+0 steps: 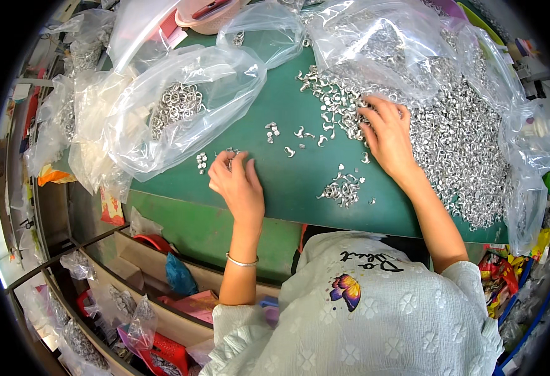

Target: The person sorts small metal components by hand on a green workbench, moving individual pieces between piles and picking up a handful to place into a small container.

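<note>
My left hand (237, 182) rests on the green table top (287, 106), its fingertips pinched on a small silver metal piece next to a little cluster of silver pieces (201, 161). My right hand (388, 135) lies flat with fingers spread on the edge of a large heap of small silver metal parts (457, 138) at the right. Between the hands lie scattered silver hooks (306, 135) and a small pile (344, 188) near the table's front edge.
Clear plastic bags, one holding silver rings (174, 103), crowd the table's left and back. A pink bowl (209, 15) stands at the back. Below the table at left are wooden bins with bags and red items (162, 351). Coloured packets (497, 276) lie at the right.
</note>
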Demonstrator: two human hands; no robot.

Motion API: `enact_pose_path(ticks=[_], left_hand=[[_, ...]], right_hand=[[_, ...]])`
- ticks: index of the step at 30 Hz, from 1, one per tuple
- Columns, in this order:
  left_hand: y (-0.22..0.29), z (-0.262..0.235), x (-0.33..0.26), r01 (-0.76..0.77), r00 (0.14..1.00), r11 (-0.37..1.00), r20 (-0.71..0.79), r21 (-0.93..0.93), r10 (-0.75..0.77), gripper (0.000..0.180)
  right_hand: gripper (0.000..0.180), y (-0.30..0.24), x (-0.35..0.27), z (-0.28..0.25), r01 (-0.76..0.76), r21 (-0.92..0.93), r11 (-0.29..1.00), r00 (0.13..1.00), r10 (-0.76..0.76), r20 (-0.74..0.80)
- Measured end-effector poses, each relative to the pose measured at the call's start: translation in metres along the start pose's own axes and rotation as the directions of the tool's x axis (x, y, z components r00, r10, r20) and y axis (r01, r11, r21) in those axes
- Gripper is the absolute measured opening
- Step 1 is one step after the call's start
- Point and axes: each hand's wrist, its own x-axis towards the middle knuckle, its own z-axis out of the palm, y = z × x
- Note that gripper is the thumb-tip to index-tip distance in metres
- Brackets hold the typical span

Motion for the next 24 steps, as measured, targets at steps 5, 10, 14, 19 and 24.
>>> enact_pose_path(ticks=[5,10,14,19,24], left_hand=[[0.039,0.017,0.013,-0.170,0.970,0.949,0.127,-0.266,0.209,0.035],[0.063,0.041,0.037,-0.261,0.919,0.916,0.211,-0.305,0.332,0.043],[0.065,0.044,0.051,-0.215,0.902,0.919,0.292,-0.331,0.317,0.045],[0.046,0.018,0.049,-0.137,0.899,0.935,0.356,-0.329,0.256,0.026],[0.051,0.017,0.028,-0.164,0.928,0.957,0.293,-0.239,0.232,0.024]], right_hand=[[0.037,-0.021,0.004,0.013,0.149,0.017,0.989,0.989,-0.149,0.011],[0.023,-0.005,0.025,0.016,0.065,-0.051,0.997,0.995,-0.068,-0.073],[0.021,-0.005,0.034,0.018,-0.007,0.040,0.999,0.979,0.015,-0.202],[0.018,-0.018,0.019,0.008,0.063,0.213,0.975,0.993,-0.040,-0.113],[0.037,-0.024,0.023,0.009,0.065,0.083,0.994,0.996,-0.059,-0.067]])
